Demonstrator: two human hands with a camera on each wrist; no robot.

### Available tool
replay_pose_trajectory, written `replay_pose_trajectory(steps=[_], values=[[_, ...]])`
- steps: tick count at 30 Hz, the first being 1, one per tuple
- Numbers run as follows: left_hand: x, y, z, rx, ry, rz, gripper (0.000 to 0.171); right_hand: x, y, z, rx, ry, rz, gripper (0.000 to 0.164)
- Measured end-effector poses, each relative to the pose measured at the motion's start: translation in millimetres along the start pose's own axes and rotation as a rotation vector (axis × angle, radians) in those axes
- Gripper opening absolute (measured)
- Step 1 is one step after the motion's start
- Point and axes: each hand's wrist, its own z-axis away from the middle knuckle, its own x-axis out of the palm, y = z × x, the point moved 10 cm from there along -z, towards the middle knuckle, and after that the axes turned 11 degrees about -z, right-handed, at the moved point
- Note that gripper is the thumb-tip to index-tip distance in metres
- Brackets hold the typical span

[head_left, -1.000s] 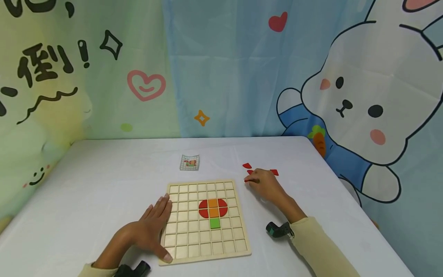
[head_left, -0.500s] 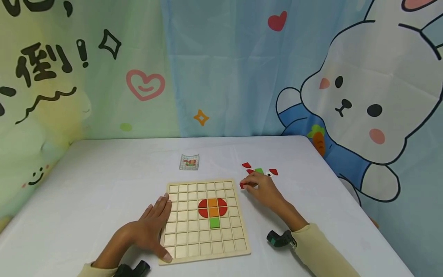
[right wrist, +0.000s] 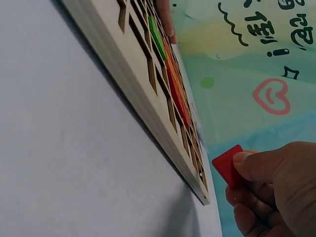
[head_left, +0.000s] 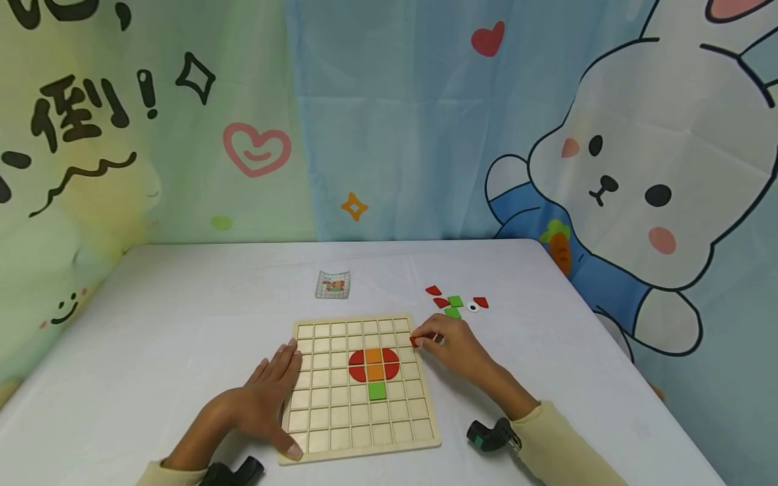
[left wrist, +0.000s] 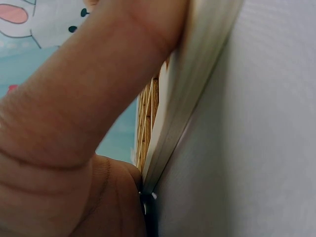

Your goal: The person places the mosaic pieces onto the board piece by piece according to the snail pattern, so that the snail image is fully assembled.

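Observation:
My right hand [head_left: 448, 341] pinches a small red tile [right wrist: 228, 165] between thumb and fingers, just at the right edge of the wooden grid board [head_left: 328, 432]. My left hand [head_left: 267, 391] lies spread along the board's left edge, its thumb [left wrist: 94, 84] on the near corner. Set in the grid are two orange square tiles [head_left: 375, 364] in a column, red curved tiles [head_left: 392, 364] on both sides of them, and a green square tile [head_left: 377, 391] directly below.
Beyond my right hand lie loose red tiles [head_left: 433, 290], green tiles [head_left: 455, 301] and a white round piece with a dark dot [head_left: 473, 307]. A small printed picture card [head_left: 333, 285] is behind the board on the white tabletop [head_left: 200, 290].
My right hand has come away from the loose pieces toward the board, carrying the red tile. Green tiles and the round piece are now uncovered. My left hand stays put.

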Motion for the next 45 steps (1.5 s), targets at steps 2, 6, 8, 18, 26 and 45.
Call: replay_pose_trajectory(steps=[2, 6, 8, 18, 26, 45], values=[[-0.2, 0.2, -0.1, 0.000, 0.001, -0.002, 0.148, 2.4, 1.4, 1.6, 0.035, -0.012, -0.021, 0.014], [0.5, 0.1, -0.4, 0.001, -0.002, 0.001, 0.148, 10.2, 4.0, 6.1, 0.102, -0.062, -0.062, 0.019], [0.7, 0.0, -0.6, -0.001, -0.004, 0.004, 0.148, 14.5, 1.5, 8.2, 0.110, -0.092, -0.085, 0.021], [-0.1, 1.5, 0.0, 0.000, -0.004, 0.004, 0.148, 35.2, -11.5, 15.5, 0.129, -0.215, -0.221, 0.015], [-1.3, 4.3, 1.1, -0.007, -0.018, 0.010, 0.149, 51.5, -17.7, 20.5, 0.159, -0.277, -0.256, 0.012], [4.4, -5.2, -3.4, 0.000, 0.000, 0.029, 0.152, 63.6, -24.6, 24.3, 0.105, -0.356, -0.141, 0.013]])
